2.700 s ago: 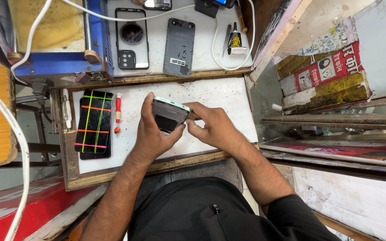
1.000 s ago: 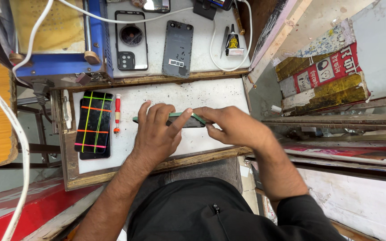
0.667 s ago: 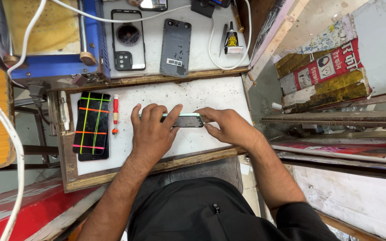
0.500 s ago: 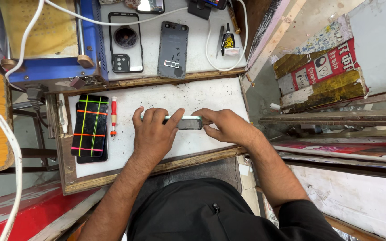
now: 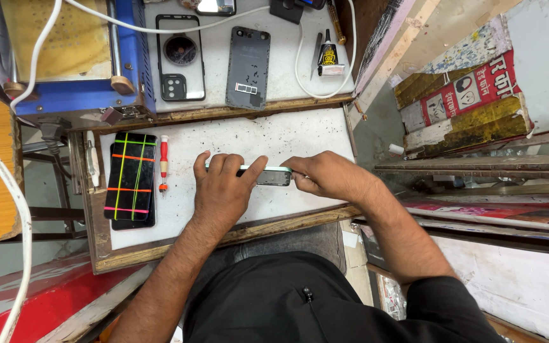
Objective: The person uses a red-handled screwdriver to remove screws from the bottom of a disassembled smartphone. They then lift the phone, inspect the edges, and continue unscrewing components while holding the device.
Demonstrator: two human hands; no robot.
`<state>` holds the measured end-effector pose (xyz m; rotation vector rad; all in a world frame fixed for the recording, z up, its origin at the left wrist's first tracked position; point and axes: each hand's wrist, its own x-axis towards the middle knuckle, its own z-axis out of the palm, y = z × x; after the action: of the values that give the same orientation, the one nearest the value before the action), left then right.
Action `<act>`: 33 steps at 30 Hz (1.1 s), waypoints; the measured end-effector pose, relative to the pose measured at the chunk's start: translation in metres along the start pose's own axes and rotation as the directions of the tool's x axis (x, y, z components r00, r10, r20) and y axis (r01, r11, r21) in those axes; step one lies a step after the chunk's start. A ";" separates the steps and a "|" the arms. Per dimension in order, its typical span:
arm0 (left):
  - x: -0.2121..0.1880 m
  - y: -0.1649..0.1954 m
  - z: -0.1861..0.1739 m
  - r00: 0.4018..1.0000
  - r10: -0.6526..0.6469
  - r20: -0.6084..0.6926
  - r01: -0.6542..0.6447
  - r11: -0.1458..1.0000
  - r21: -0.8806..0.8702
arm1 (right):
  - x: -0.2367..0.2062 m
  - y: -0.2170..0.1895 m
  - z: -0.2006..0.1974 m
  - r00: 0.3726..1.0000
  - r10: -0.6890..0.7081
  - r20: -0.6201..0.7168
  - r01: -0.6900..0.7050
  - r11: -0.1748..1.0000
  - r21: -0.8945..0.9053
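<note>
1. The phone stands on its long edge on the white work board, long axis running left to right.
2. The left hand clamps it from above, fingers draped over.
3. The right hand pinches its right end.
4. A red screwdriver lies well to the left.

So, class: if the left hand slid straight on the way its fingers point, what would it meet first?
Probably the dark phone back cover beyond the wooden ledge; the left hand now rests on the phone.
</note>
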<state>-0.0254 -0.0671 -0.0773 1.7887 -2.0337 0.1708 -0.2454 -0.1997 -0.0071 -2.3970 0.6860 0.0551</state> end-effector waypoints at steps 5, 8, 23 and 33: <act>0.000 0.000 0.001 1.000 0.015 0.008 -0.015 1.000 0.011 | 0.002 0.003 -0.005 0.993 -0.119 0.016 0.120 0.991 -0.067; 0.000 0.001 0.001 0.999 0.028 0.023 -0.029 0.999 0.027 | 0.004 0.004 -0.008 0.991 -0.091 0.095 0.099 0.991 -0.088; 0.002 0.000 -0.002 0.990 0.089 0.107 -0.093 0.995 0.032 | 0.022 0.003 -0.028 0.925 -0.126 0.358 0.163 0.984 -0.077; -0.001 -0.004 0.005 0.986 0.120 0.115 -0.127 0.990 0.055 | 0.040 -0.003 -0.036 0.864 -0.064 0.500 0.168 0.971 -0.167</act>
<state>-0.0230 -0.0688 -0.0822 1.7444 -2.2425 0.1763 -0.2141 -0.2369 0.0155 -2.4624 0.3013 0.6947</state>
